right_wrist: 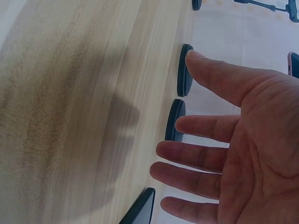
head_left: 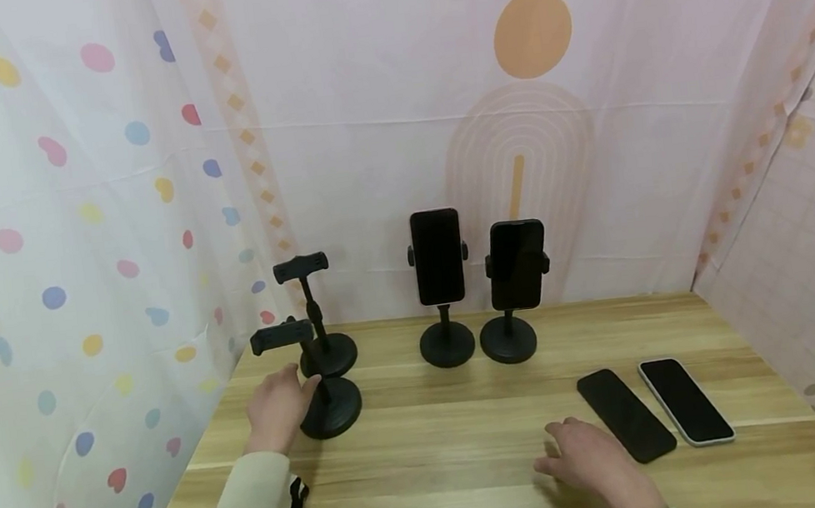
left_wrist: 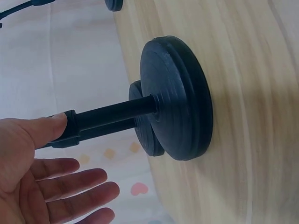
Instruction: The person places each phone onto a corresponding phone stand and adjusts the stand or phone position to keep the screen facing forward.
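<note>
My left hand (head_left: 278,409) is beside the front black phone stand (head_left: 335,409) at the table's left. In the left wrist view the thumb overlaps the collar on the stand's stem (left_wrist: 114,112), while the other fingers extend, apart from it. Whether the thumb touches the collar I cannot tell. Just behind is a second black phone stand (head_left: 332,355), its holder also without a phone. Over the table on the right, my right hand (head_left: 585,456) has its fingers spread and holds nothing. Closest to it lies a dark phone (head_left: 625,413); a light-edged phone (head_left: 686,401) lies farther right.
At the back of the table (head_left: 432,469) two more stands hold upright phones, one phone (head_left: 438,257) at the middle and another phone (head_left: 519,265) right of it. Patterned curtains (head_left: 355,59) hang behind and along both sides.
</note>
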The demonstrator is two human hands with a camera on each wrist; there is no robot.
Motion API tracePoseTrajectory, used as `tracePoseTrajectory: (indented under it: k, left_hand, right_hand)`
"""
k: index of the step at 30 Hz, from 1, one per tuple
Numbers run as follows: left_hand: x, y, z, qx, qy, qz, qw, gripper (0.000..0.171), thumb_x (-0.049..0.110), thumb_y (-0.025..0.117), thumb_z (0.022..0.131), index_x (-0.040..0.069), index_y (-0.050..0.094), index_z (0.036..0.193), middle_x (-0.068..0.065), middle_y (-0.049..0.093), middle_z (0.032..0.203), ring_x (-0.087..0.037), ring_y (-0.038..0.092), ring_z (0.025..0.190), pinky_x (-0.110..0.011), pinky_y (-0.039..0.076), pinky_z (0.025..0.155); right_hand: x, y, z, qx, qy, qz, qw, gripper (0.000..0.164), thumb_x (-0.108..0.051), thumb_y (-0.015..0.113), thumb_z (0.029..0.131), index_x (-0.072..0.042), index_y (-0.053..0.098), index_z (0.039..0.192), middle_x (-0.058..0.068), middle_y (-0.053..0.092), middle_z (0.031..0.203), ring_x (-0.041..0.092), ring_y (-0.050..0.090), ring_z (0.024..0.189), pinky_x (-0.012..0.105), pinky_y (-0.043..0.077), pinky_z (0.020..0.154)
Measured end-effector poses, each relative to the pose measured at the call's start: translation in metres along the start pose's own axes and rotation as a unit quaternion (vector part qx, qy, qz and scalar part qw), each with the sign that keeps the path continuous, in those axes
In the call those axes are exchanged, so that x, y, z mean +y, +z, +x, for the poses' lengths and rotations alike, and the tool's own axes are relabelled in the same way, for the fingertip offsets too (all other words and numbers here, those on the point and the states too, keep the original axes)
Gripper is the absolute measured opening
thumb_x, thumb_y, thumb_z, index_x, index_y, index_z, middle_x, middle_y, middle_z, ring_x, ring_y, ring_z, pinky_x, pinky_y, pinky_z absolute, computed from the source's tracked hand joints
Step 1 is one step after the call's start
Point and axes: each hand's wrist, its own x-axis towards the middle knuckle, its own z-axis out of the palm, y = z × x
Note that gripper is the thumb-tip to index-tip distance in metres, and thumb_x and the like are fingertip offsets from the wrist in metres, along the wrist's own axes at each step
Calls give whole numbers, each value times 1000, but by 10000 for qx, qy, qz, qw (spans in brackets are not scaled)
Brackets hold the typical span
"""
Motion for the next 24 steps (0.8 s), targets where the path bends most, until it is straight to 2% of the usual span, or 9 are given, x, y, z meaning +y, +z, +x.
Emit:
tracePoseTrajectory:
  k: [11,19,24]
  left_hand:
    - [5,-1,4,-77,30,-121,9999,44,31,64,97,-5,63,122,-25,69,98,-39,66,80,-49,51,58]
    - [8,2,9,-10,119,-198,9997,33,30,65,97,-2,67,102,-22,68,91,-42,66,78,-53,50,60]
    - [8,4,11,40,191,-151,9997,33,30,65,96,-3,65,101,-23,68,90,-42,65,80,-54,51,63]
  right_hand:
    - [1,1,1,-19,40,-18,10000,56,-37,79,83,4,65,119,23,66,111,41,62,106,54,47,92]
    - [2,1,0,-78,104,90,9999,55,-37,78,84,4,66,119,25,65,114,44,58,113,56,44,96]
    - [2,1,-1,-81,108,77,9999,56,-38,78,83,4,65,119,25,65,114,44,58,113,56,43,96]
